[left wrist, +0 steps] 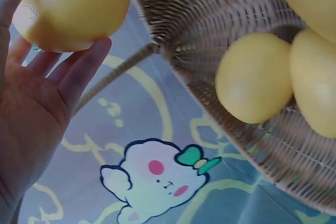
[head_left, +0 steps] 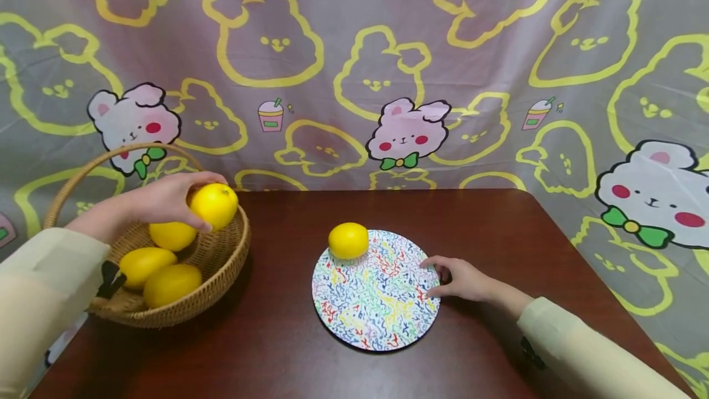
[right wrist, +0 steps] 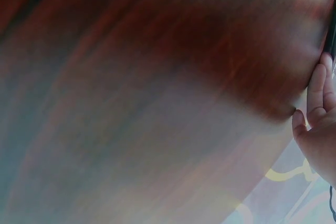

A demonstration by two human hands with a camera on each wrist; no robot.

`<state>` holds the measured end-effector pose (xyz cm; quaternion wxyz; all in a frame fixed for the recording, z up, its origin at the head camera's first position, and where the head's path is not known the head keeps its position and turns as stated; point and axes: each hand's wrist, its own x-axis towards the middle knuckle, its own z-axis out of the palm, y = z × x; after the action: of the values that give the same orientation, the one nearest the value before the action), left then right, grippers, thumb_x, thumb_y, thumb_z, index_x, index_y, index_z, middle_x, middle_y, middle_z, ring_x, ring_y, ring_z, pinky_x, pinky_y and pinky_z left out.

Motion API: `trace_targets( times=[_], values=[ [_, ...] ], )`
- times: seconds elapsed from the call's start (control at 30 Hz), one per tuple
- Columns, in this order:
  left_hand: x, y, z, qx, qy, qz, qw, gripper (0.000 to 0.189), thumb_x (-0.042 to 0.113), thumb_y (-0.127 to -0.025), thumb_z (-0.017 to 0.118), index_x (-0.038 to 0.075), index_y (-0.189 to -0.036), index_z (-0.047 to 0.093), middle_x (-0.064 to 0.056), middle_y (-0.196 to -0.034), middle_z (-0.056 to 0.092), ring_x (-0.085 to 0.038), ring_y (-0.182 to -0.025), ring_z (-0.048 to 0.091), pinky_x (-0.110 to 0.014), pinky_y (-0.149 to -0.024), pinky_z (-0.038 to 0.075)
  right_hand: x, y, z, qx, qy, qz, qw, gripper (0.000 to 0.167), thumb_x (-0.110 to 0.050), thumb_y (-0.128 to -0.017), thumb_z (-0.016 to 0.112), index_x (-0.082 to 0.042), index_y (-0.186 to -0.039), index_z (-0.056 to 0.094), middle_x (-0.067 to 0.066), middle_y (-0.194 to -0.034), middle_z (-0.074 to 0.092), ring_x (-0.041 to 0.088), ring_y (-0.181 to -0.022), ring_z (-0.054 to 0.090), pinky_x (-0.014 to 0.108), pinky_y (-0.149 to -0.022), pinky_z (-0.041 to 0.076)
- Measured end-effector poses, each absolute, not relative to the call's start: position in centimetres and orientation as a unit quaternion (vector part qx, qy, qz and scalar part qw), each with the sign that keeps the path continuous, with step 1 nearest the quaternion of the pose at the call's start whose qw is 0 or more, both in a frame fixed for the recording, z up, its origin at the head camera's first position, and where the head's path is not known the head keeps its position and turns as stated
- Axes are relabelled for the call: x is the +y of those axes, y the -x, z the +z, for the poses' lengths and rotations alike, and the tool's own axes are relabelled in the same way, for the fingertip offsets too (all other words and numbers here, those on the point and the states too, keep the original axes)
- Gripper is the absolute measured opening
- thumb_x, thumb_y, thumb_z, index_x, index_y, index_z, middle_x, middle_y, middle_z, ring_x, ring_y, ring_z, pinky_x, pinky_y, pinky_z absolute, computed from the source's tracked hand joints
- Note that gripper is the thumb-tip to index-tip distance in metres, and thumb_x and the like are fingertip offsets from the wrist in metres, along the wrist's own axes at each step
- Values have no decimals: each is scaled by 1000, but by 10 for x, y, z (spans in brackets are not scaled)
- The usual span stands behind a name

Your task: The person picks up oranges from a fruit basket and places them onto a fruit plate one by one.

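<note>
My left hand (head_left: 166, 197) grips a yellow lemon (head_left: 215, 206) between thumb and fingers. It is above the right side of the wicker basket (head_left: 221, 279). In the left wrist view the thumb and fingers lie against the held fruit's skin. Several more lemons (head_left: 168, 285) lie inside the basket. A round plate (head_left: 382, 316) with a colourful squiggle pattern is on the table, and one lemon (head_left: 349, 241) sits near its back-left rim. My right hand (head_left: 462, 279) rests at the plate's right edge, fingers and thumb spread and lightly bent, the tips over the rim.
The basket's tall arched handle (head_left: 69, 186) rises behind my left forearm. A dark brown wooden table (head_left: 277, 337) carries basket and plate. A patterned curtain (head_left: 343, 159) hangs right behind the table's back edge and along its right side.
</note>
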<state>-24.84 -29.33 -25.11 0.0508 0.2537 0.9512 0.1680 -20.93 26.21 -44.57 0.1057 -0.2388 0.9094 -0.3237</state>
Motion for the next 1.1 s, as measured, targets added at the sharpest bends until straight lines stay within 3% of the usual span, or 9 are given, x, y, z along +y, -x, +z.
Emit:
trace_targets(
  times=[0.3,0.5,0.9,1.1],
  values=[
    [-268,240,-244,945,-272,181,34,87,40,-70,86,9,-140,45,-12,-121,61,-22,-88,56,-39,-73,45,262,208,-447,909,236,-324,113,56,-37,-79,81,-15,-126,59,-3,-84,52,16,-75,49,27,-62,42],
    [-239,238,-249,928,-311,201,43,83,33,-69,88,12,-138,47,-4,-114,61,-21,-87,55,-40,-76,46,263,208,-446,907,246,-323,110,56,-36,-79,80,-14,-126,58,-3,-84,52,14,-74,49,26,-62,41],
    [-187,248,-272,897,-372,223,81,83,28,-67,89,9,-136,48,-3,-115,59,-20,-90,56,-39,-78,48,263,209,-444,910,243,-317,111,56,-37,-80,80,-15,-126,58,-3,-85,51,14,-75,48,27,-63,41],
    [-165,250,-282,888,-393,221,91,81,27,-66,89,13,-135,48,-1,-116,59,-18,-90,56,-38,-79,47,263,210,-441,909,245,-317,113,55,-35,-79,80,-14,-125,58,-2,-85,50,15,-75,47,27,-63,40]
  ],
)
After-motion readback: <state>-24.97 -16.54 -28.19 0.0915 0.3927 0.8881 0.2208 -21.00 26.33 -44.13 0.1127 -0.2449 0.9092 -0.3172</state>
